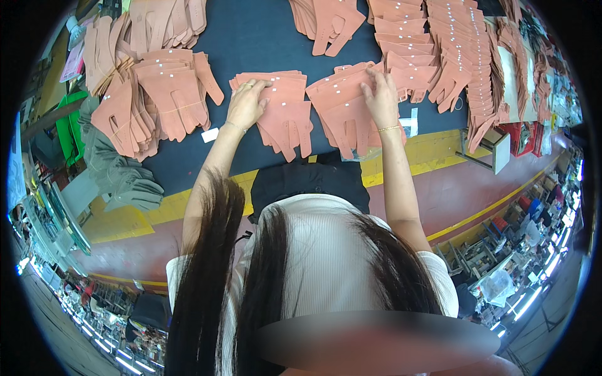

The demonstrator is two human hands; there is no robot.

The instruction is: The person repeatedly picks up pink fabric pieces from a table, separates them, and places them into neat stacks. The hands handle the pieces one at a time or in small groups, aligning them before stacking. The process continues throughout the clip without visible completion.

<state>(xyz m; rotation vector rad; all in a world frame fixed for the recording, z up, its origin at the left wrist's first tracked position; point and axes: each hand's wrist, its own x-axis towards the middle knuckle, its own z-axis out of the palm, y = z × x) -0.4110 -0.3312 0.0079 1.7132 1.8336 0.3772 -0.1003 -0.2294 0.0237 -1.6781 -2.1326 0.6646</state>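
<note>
Two small fanned stacks of salmon-pink glove-shaped cut pieces lie side by side on the dark table in front of me, small white stickers on them. My left hand [248, 105] rests on the upper left of the left stack [285, 116], its fingers apart and reaching over the top piece. At the upper right corner of the right stack [342, 109], my right hand [381, 99] touches the pieces with fingers spread. Neither hand visibly grips a piece. The pieces' finger-shaped ends point toward me.
Tied bundles of glove pieces [172, 94] sit at the left; long overlapping rows [454, 50] run along the right. Another pile [329, 22] is at the far side. Grey-green gloves [128, 178] hang at the left edge near a green bin [70, 128]. A white tag [210, 135] lies near my left forearm.
</note>
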